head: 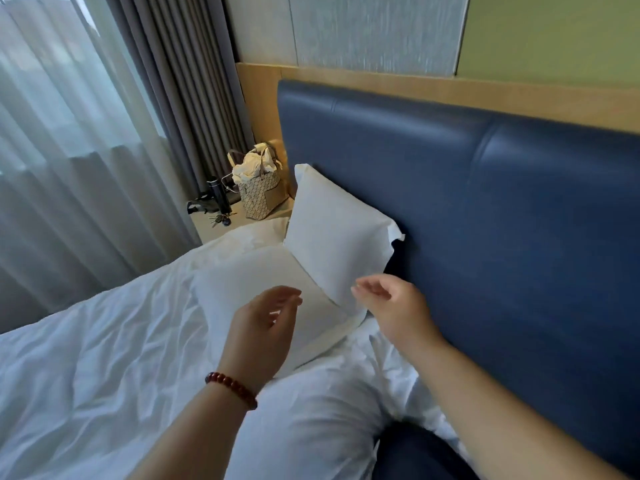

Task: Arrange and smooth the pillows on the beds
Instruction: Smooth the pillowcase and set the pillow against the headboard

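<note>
Both hands empty: left hand (263, 327) and right hand (394, 306) hover, fingers loose and slightly curled, gripping nothing, over the corner where the flat pillow (249, 282) meets the upright pillow (332, 230) leaning on the blue headboard (485, 202). Likely risk: the upright pillow stands tilted, propped only at its back, so a push low on its corner could tip it onto the flat one or slide it toward the bedside table (214, 230). A heavy press on the flat pillow could drag more creases into the rumpled duvet (104, 341).
</note>
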